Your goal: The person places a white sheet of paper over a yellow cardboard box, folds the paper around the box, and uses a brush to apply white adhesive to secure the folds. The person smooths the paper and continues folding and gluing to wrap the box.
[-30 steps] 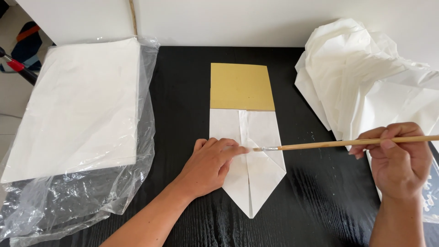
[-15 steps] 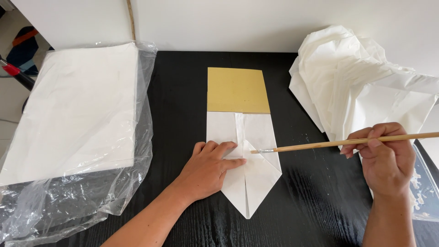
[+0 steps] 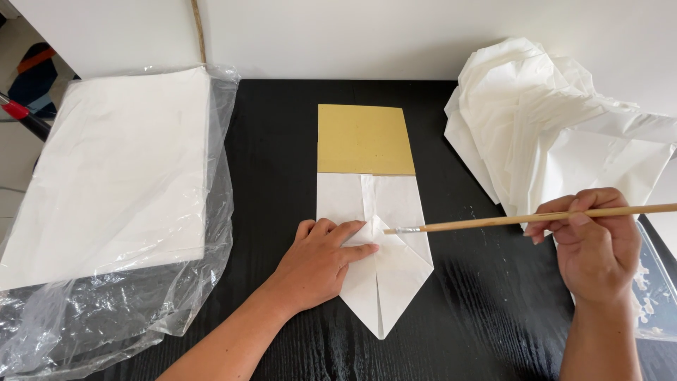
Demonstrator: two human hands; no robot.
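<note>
A folded white paper (image 3: 389, 271) with a pointed lower end lies in the middle of the black table (image 3: 282, 155). A tan card (image 3: 364, 140) sticks out of its upper end. My left hand (image 3: 319, 262) presses flat on the paper's left flap, fingertips at the centre seam. My right hand (image 3: 596, 243) holds a thin wooden brush (image 3: 522, 219) level, with its bristle tip touching the paper beside my left fingertips.
A stack of white sheets (image 3: 113, 169) in a clear plastic wrap (image 3: 106, 317) lies at the left. A heap of folded white papers (image 3: 557, 123) sits at the back right. A clear plastic sheet with white smears (image 3: 656, 296) lies at the right edge.
The brush tip has stayed at the paper's centre seam while my right hand shifted slightly. My left hand remains pressed on the left flap.
</note>
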